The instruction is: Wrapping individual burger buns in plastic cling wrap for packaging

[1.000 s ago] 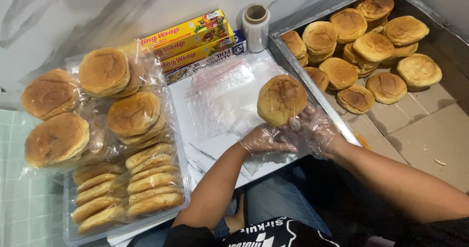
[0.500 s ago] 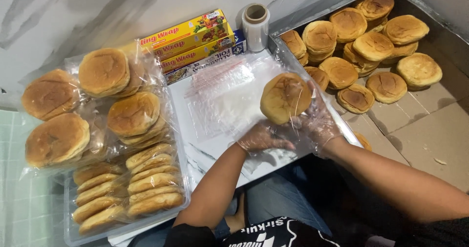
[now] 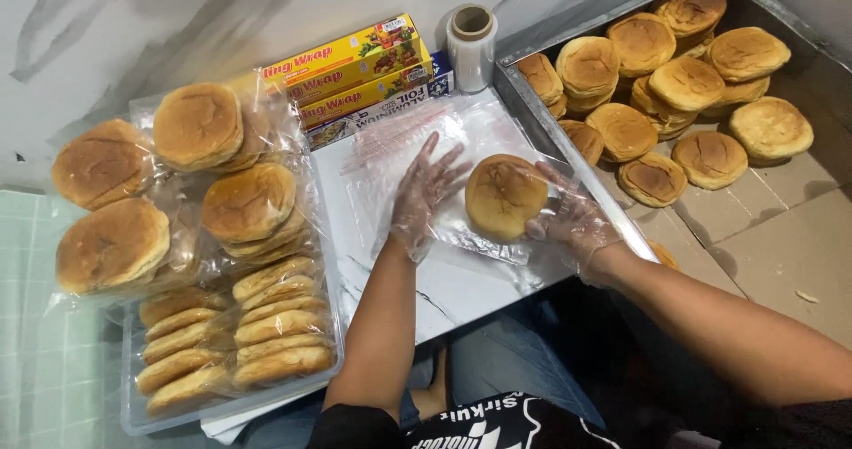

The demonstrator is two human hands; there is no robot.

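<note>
Both my hands wear thin clear plastic gloves. My right hand (image 3: 572, 218) grips the right edge of a round golden bun (image 3: 504, 196) and sets it on a stack of clear plastic bags (image 3: 408, 147) lying on the white board (image 3: 461, 280). My left hand (image 3: 424, 192) is spread flat, fingers apart, pressing on the bags just left of the bun.
A clear tray (image 3: 133, 413) at left holds bagged buns (image 3: 195, 125) and rows of sliced ones. Boxes of cling wrap and foil (image 3: 355, 67) and a roll of film (image 3: 470, 45) lie at the back. A cardboard-lined metal tray (image 3: 781, 227) at right holds several loose buns (image 3: 683, 81).
The bun has come down from the air onto the plastic bags. My left hand let go of it and moved left, flat onto the bags.
</note>
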